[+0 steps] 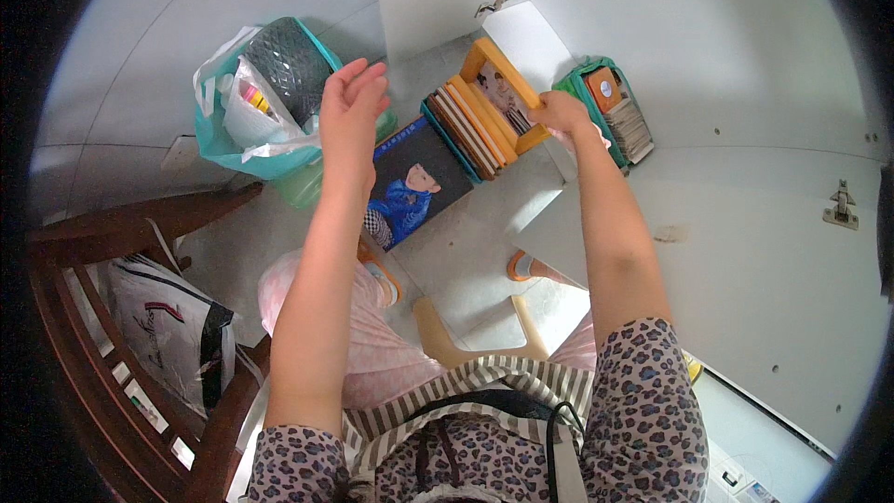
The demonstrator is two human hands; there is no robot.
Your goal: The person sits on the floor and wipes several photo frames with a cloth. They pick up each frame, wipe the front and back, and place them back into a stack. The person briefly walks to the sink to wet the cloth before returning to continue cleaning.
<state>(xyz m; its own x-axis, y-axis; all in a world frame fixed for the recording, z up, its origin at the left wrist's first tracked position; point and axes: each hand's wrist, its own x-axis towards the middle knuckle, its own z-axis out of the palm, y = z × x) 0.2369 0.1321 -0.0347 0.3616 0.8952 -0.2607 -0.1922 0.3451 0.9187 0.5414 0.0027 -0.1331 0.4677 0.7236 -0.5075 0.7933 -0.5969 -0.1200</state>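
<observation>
My right hand point(564, 114) grips the edge of a yellow wooden picture frame point(508, 77) that holds a photo print. A bit of pink, perhaps a cloth, shows beneath that wrist. The frame is tilted beside a row of upright frames and flat boards point(469, 127) in a teal-edged container point(450, 140). Raised between the frames and a teal plastic bag point(209, 136), my left hand point(353, 112) has its fingers apart and holds nothing. Just right of my left forearm lies a dark painted panel point(436, 161) with a figure in blue.
White cabinet doors with metal hinges point(841, 206) stand at the back and right. A green container point(594, 66) of packed cards or papers sits behind my right hand. At left is a dark wooden slatted chair point(84, 335) bearing a plastic-wrapped package point(171, 328). A beige stool point(482, 353) is below me.
</observation>
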